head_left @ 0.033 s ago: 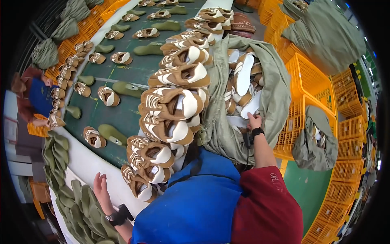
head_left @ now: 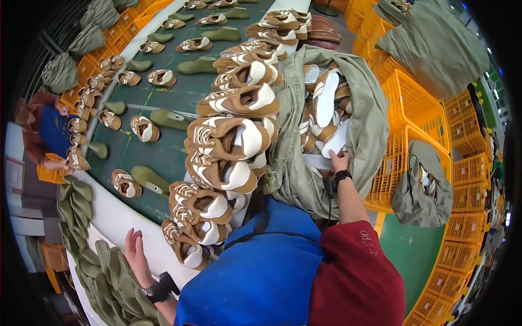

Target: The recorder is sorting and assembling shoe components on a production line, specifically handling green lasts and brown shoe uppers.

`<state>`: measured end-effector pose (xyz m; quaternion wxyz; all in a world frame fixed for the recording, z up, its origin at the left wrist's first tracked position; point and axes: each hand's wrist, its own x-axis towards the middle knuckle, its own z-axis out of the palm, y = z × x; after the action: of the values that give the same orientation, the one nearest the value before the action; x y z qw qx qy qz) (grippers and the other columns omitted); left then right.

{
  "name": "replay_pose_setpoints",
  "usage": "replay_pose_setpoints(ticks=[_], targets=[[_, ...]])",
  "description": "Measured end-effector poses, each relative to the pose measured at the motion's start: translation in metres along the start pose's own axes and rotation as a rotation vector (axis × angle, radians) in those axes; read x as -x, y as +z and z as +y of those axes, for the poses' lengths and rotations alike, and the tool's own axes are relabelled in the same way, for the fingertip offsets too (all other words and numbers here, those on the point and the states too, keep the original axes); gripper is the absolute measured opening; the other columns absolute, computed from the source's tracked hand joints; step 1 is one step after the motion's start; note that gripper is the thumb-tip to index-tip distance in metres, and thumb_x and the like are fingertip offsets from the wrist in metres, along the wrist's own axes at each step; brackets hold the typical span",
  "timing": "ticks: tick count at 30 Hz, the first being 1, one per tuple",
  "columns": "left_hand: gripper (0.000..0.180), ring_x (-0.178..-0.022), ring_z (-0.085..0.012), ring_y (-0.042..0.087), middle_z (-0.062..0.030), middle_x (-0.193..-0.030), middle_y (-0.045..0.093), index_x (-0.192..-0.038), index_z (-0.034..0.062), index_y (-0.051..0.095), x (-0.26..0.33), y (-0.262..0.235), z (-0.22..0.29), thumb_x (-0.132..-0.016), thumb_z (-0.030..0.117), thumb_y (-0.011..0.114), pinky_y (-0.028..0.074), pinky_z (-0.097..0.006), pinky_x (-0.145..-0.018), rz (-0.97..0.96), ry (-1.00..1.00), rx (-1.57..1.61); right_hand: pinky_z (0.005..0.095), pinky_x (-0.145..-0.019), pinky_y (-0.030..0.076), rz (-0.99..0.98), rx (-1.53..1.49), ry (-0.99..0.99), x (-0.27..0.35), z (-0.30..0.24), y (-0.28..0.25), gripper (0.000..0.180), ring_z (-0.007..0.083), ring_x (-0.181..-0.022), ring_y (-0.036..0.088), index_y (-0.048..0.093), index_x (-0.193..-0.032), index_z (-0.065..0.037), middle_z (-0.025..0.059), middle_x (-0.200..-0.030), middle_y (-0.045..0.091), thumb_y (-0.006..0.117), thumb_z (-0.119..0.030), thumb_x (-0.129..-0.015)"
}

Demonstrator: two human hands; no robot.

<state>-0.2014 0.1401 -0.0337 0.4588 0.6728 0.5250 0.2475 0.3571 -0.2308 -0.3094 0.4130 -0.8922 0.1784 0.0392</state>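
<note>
My right hand (head_left: 339,162) reaches into a crate lined with grey-green cloth (head_left: 370,117). Its thumb and fingers close on the near end of a white-soled shoe (head_left: 335,139), which lies sole up among other brown-and-white shoes. Another upturned shoe (head_left: 326,100) rests just beyond it. To the left, my left hand (head_left: 137,258) is held up with its fingers apart and nothing in it. It is between a heap of green shoe lasts (head_left: 111,280) and the near end of a row of brown-and-white lace-up sneakers (head_left: 201,204).
A dark green conveyor belt (head_left: 163,98) carries spaced shoes and green lasts (head_left: 149,179) between white edges. Orange crates (head_left: 416,108) stand at the right, some with grey-green cloth (head_left: 421,190). Across the belt, a person in a blue apron (head_left: 51,127) reaches toward a shoe row.
</note>
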Motion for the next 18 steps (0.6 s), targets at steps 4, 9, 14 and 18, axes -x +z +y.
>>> replay_pose_setpoints(ticks=[4,9,14,18], targets=[[0.036,-0.107,-0.0175,0.052,-0.0121,-0.113,0.057,-0.124,-0.0011,0.045,0.021,0.059,0.079,-0.088,0.005,0.048,0.037,-0.029,-0.094,-0.144,0.212,0.125,0.0384,-0.068,0.039,-0.019,-0.622,0.360,0.012,-0.009,0.011,0.075,0.0196,-0.083,0.050,0.033,-0.126,-0.017,0.0040,-0.108,0.050,0.075,-0.033,-0.066],[0.039,-0.107,-0.0200,0.053,-0.0150,-0.112,0.057,-0.121,-0.0041,0.046,0.045,0.106,0.136,-0.082,-0.001,0.049,0.037,-0.031,-0.096,-0.373,0.371,0.128,0.0299,-0.065,0.039,-0.207,-0.696,0.248,0.057,-0.047,-0.035,0.066,0.0159,-0.082,0.048,0.035,-0.122,-0.014,0.0029,-0.106,0.049,0.073,-0.022,-0.068],[0.041,-0.107,-0.0217,0.053,-0.0145,-0.110,0.057,-0.119,-0.0052,0.047,0.047,0.125,0.151,-0.078,-0.003,0.050,0.036,-0.032,-0.097,-0.511,0.445,0.071,0.0278,-0.085,0.041,-0.273,-0.717,-0.268,0.111,-0.082,-0.075,0.051,0.0179,-0.096,0.051,0.037,-0.115,-0.003,0.0109,-0.109,0.050,0.064,-0.002,-0.072],[0.041,-0.106,-0.0212,0.053,-0.0139,-0.109,0.057,-0.117,-0.0046,0.048,0.050,0.132,0.148,-0.077,-0.004,0.051,0.037,-0.032,-0.096,-0.578,0.448,0.062,0.0266,-0.085,0.041,-0.358,-0.795,-0.360,0.134,-0.126,-0.101,0.047,0.0164,-0.100,0.051,0.037,-0.114,-0.001,0.0119,-0.110,0.051,0.061,0.004,-0.074]])
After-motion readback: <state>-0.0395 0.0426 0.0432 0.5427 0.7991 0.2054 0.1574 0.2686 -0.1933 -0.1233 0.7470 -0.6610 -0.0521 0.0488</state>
